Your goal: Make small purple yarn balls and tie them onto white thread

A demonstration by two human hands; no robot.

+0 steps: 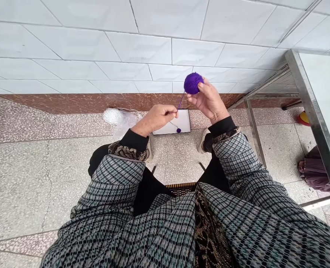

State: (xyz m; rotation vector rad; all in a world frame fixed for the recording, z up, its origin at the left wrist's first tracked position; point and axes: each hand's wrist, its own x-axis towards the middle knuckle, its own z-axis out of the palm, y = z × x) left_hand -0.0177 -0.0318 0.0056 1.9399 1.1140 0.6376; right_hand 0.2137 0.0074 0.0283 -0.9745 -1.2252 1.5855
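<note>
My right hand [208,98] holds a ball of purple yarn [192,83] up in front of the tiled wall, its fingers and thumb wrapped round the right side. From the ball a purple strand [180,100] runs down to my left hand [157,118], which pinches it between thumb and fingertips. Below the hands, a shallow white tray [185,118] with a dark rim lies on the floor. A small dark purple ball [178,130] rests in it near the front edge, with a thin strand leading up from it toward my left hand.
White yarn [113,116] and clear plastic [125,124] lie on the floor left of the tray. A metal-framed table [312,93] stands at the right. Beyond its leg are a red and yellow object [303,118] and a dark maroon bundle [317,169].
</note>
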